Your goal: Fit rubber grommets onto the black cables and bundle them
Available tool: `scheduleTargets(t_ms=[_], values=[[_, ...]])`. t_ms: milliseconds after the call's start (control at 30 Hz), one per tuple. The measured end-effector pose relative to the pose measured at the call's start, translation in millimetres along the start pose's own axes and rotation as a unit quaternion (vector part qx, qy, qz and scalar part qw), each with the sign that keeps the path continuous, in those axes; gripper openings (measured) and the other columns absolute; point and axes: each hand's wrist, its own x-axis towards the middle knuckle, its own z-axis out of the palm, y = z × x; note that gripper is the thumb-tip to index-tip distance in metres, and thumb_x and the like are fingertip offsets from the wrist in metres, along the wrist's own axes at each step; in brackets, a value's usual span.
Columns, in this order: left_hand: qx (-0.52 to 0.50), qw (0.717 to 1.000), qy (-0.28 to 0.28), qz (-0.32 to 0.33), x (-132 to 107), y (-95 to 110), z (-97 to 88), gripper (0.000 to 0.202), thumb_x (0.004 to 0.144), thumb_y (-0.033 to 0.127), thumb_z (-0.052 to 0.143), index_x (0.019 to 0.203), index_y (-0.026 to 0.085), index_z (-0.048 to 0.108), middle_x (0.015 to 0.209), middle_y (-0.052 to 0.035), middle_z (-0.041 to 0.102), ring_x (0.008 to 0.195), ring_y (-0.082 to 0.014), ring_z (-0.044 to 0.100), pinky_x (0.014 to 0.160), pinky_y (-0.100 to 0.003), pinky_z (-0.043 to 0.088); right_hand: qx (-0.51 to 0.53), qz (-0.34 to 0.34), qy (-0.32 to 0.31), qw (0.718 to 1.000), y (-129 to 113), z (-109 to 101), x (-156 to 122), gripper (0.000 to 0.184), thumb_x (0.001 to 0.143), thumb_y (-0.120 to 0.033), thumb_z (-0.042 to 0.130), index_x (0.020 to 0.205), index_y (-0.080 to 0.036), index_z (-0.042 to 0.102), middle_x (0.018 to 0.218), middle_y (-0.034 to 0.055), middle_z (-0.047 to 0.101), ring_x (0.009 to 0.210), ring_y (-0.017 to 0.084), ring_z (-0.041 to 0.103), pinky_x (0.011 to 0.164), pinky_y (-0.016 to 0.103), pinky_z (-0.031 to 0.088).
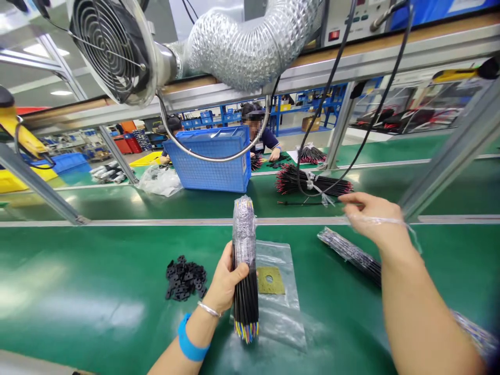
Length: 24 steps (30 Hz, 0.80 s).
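My left hand [228, 284] is wrapped around a bundle of black cables [246, 291], held upright with its upper half in clear plastic film and coloured wire ends at the bottom. My right hand [375, 216] is raised at the right, fingers curled together; whether anything is between them I cannot make out. A thin clear plastic strip [385, 221] lies across the back of that hand and trails off the wrist. Below it rests another film-wrapped cable bundle [351, 255]. Beneath the held bundle is a clear plastic bag [281, 323] with a yellowish square piece [271, 281] that has a hole.
Small black parts [185, 278] are piled at left on the green table [97, 291]. Beyond a metal rail stand a blue crate [213, 161] and tied black cables with red ends [312, 179]. A fan [107, 49] and foil duct [242, 49] hang above. A co-worker [269, 140] sits opposite.
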Motion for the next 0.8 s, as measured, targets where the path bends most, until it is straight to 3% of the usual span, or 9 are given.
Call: scheduleTargets(t_ms=[133,267,367,567,800], values=[[0.011,1.000,-0.015,-0.016,-3,-2,2.1,0.067,0.068,0.041,0.082,0.125,0.024,0.050,0.085,-0.0005,0.059,0.065,-0.0133,0.063,0.059,-0.023,0.054,0.120,-0.039,-0.099,0.987,-50,17,-15,0.017,0.085,-0.031,0.060,0.088,-0.017,0.068,0.069,0.0052,0.067,0.063,0.017,0.063,0.062,0.031,0.052],[0.035,0.999,-0.036,-0.010,-4,-8,5.4,0.072,0.068,0.044,0.082,0.128,0.024,0.050,0.095,-0.0041,0.060,0.070,-0.0137,0.061,0.063,-0.024,0.054,0.258,-0.138,-0.227,0.929,-111,33,-57,0.031,0.087,-0.046,0.052,0.091,-0.019,0.065,0.071,0.0019,0.067,0.057,0.015,0.063,0.047,0.024,0.047],[0.049,0.998,-0.050,0.000,-5,-12,7.6,0.074,0.068,0.044,0.082,0.131,0.024,0.049,0.108,-0.0075,0.060,0.074,-0.0146,0.059,0.068,-0.028,0.055,0.308,-0.185,-0.254,0.898,-141,34,-84,0.030,0.088,-0.048,0.051,0.080,-0.020,0.057,0.067,-0.0005,0.062,0.057,0.013,0.058,0.049,0.023,0.043],[0.084,0.996,-0.034,0.012,-7,-12,11.1,0.074,0.068,0.043,0.081,0.133,0.024,0.050,0.125,-0.0091,0.058,0.081,-0.0160,0.060,0.086,-0.033,0.052,0.363,-0.185,-0.246,0.879,-150,24,-95,0.032,0.089,-0.043,0.048,0.067,-0.020,0.046,0.059,-0.0035,0.051,0.053,0.011,0.048,0.050,0.022,0.037],[0.036,0.997,-0.058,-0.044,-12,-7,11.7,0.054,0.074,0.037,0.076,0.119,0.019,0.053,0.088,-0.0049,0.065,0.059,-0.0136,0.063,0.054,-0.023,0.053,0.461,-0.113,-0.273,0.837,-146,17,-97,0.037,0.087,-0.053,0.048,0.069,-0.021,0.046,0.055,-0.0026,0.053,0.045,0.011,0.053,0.042,0.021,0.041]])
